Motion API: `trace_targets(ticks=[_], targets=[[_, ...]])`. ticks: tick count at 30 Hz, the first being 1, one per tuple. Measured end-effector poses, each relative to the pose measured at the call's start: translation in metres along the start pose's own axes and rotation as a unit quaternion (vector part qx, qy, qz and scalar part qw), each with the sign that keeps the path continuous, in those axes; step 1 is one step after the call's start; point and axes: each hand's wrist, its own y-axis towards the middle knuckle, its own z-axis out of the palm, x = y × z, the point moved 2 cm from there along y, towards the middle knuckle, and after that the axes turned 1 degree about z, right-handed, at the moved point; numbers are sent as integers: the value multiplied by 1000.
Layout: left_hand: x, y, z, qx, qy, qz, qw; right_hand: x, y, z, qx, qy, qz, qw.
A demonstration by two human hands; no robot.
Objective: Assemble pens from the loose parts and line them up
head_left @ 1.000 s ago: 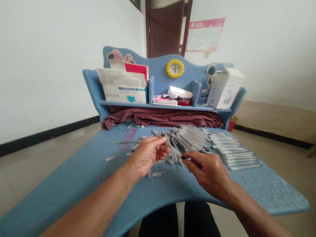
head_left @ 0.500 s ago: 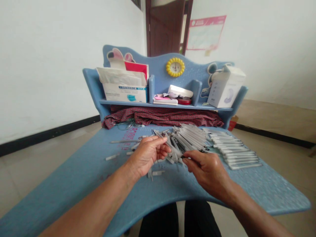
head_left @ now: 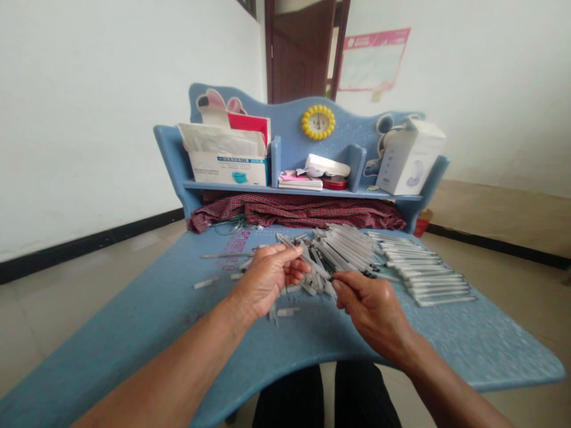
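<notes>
My left hand (head_left: 272,276) is closed around a translucent white pen (head_left: 316,267), which slants down to the right between my hands. At the pen's lower, dark end, the thumb and forefinger of my right hand (head_left: 372,306) are pinched together; the fingertips hide what exactly is gripped there. Just behind my hands lies a heap of similar pens (head_left: 345,246), with small clear pen caps (head_left: 312,285) scattered under and in front of them. To the right, a tidy row of pens with dark ends (head_left: 426,270) lies side by side.
Loose caps lie at the left (head_left: 205,283) and near the front (head_left: 288,311) of the blue desk (head_left: 156,333). A checked cloth (head_left: 294,211) lies under the shelf, which holds a mask box (head_left: 227,169), a yellow-rimmed clock (head_left: 318,122), papers and a white carton (head_left: 410,157).
My right hand has come slightly closer to the pen's lower end, and the pen now reaches its fingertips. My left hand has barely moved. The whole view has shifted slightly.
</notes>
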Motion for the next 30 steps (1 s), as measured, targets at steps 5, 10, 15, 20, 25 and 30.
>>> trace_targets(ticks=[5,10,15,20,25,30], targets=[[0,0,0,-4,2,7,1000,1,-1,1,-23,-46,-1,999],[-1,-2,1,9,8,14,1000,4,-1,1,-5,-55,-7,998],[-1,-2,0,23,8,38,999,-4,1,7,89,188,119,971],[0,-1,0,21,8,36,999,-13,1,9,73,238,140,958],[-1,-2,1,13,15,31,999,-12,-2,7,9,154,84,984],[0,-1,1,19,15,30,999,-9,-2,6,64,161,94,980]])
